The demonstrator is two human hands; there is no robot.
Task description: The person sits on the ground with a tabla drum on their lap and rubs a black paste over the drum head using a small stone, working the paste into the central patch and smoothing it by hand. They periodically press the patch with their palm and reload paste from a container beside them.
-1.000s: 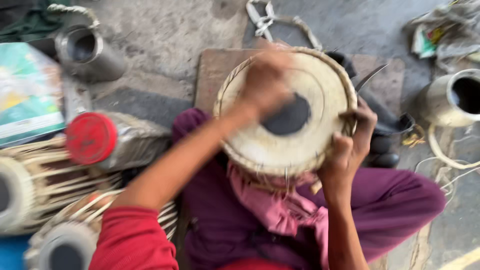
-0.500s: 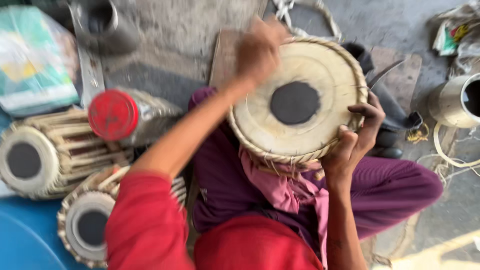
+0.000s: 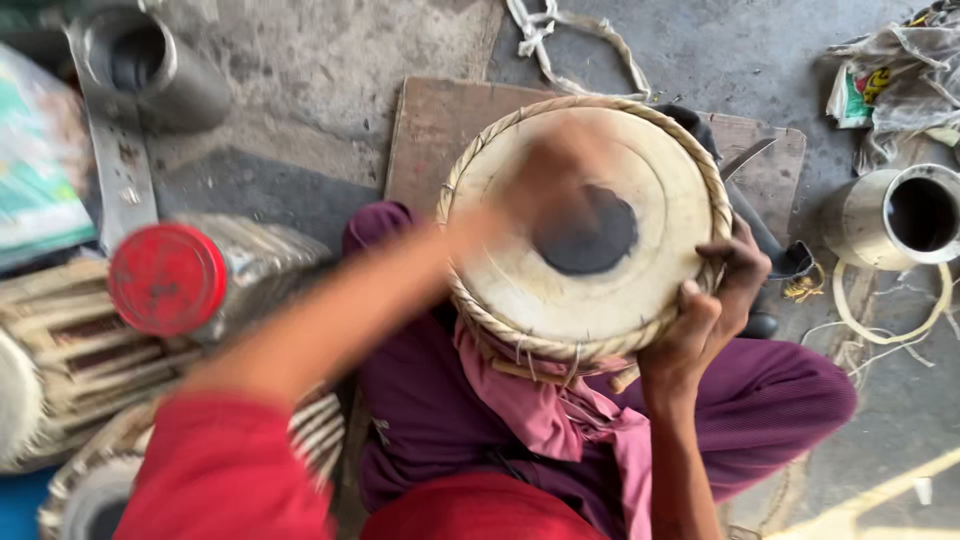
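A round drum (image 3: 600, 300) with a cream skin, a black centre spot (image 3: 590, 235) and a braided rim rests on my lap over a pink cloth (image 3: 560, 420). My left hand (image 3: 545, 185) is blurred with motion and lies over the skin, just left of the black spot. Whether its fingers are apart or closed is lost in the blur. My right hand (image 3: 710, 310) grips the drum's right rim, thumb on top and fingers curled round the edge.
A wooden board (image 3: 430, 130) lies under the drum on the concrete floor. At the left are a jar with a red lid (image 3: 165, 278), more laced drums (image 3: 60, 370) and a metal cylinder (image 3: 150, 65). A metal vessel (image 3: 900, 215), rope (image 3: 570, 40) and crumpled bags (image 3: 900, 70) lie at the right and back.
My left hand has slid from the drum's far left rim onto the middle of the skin. The right hand keeps its hold on the rim.
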